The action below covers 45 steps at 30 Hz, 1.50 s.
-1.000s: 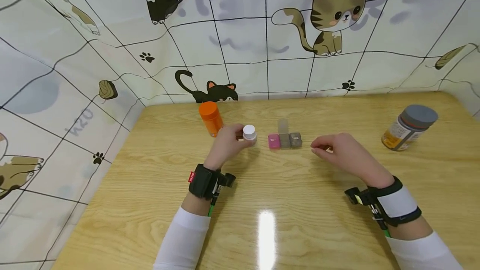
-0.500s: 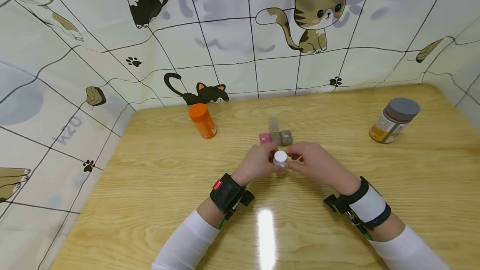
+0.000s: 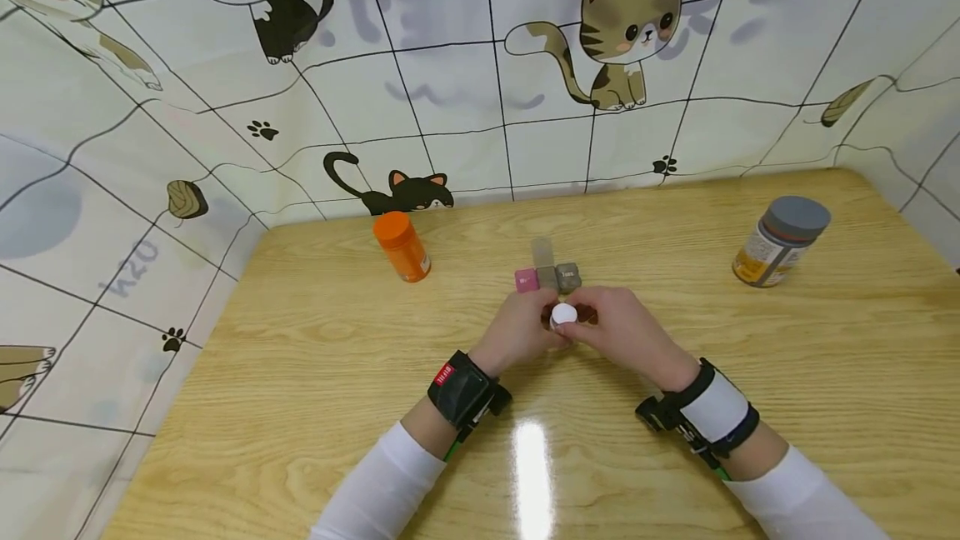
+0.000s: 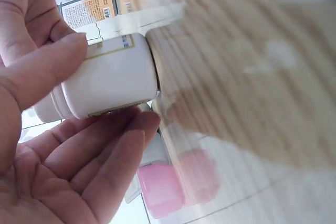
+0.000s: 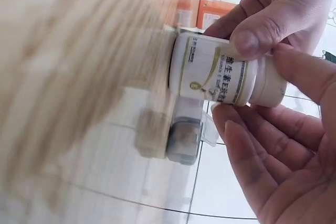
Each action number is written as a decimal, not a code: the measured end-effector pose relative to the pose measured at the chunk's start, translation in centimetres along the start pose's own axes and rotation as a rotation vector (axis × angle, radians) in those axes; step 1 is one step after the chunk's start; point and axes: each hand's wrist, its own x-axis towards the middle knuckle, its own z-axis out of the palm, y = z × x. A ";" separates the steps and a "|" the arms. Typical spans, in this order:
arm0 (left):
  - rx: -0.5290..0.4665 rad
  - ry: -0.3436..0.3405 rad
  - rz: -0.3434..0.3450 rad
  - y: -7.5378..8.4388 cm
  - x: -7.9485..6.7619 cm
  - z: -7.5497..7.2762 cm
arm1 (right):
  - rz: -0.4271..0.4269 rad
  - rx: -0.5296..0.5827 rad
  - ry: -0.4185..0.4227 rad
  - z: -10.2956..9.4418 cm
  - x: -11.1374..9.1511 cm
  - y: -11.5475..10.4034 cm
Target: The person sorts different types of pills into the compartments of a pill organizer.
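A small white vitamin bottle (image 5: 202,72) stands upright on the table, its white cap (image 3: 564,314) on top. My left hand (image 3: 521,325) grips the bottle's body between thumb and fingers, as the left wrist view shows. From the other side my right hand (image 3: 621,325) pinches the cap with its thumb; in the right wrist view its other fingers curve around behind the cap. Just beyond the hands lies a small pill box with a pink compartment (image 3: 527,280), a grey middle one (image 3: 547,277) whose clear lid (image 3: 542,252) is raised, and a dark grey one (image 3: 568,275).
An orange bottle (image 3: 402,247) with an orange lid stands at the back left of the wooden table (image 3: 315,407). At the right is a larger jar (image 3: 780,242) with a grey lid. A cat-patterned sheet (image 3: 450,65) hangs behind the table.
My left hand has brought the white bottle rightward and nearer, in front of the pill box. My right hand has moved left to meet it and now grasps the cap.
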 end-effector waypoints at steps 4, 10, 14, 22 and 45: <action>-0.039 0.013 0.029 0.0 -0.1 0.0 | 0.008 0.019 0.018 0.2 -0.1 0.1; -0.050 0.005 0.031 -0.1 0.0 -0.1 | 0.042 0.049 0.095 0.6 -0.4 -0.4; -0.050 -0.014 0.045 -0.4 0.1 -0.1 | 0.029 0.073 0.105 0.6 -0.3 -0.1; -0.067 -0.066 -0.043 -0.4 0.3 -0.3 | -0.155 0.121 -0.045 -0.5 0.4 2.0; -0.045 -0.066 -0.037 -0.6 0.3 -0.2 | -0.170 -0.086 -0.064 -1.3 0.3 0.3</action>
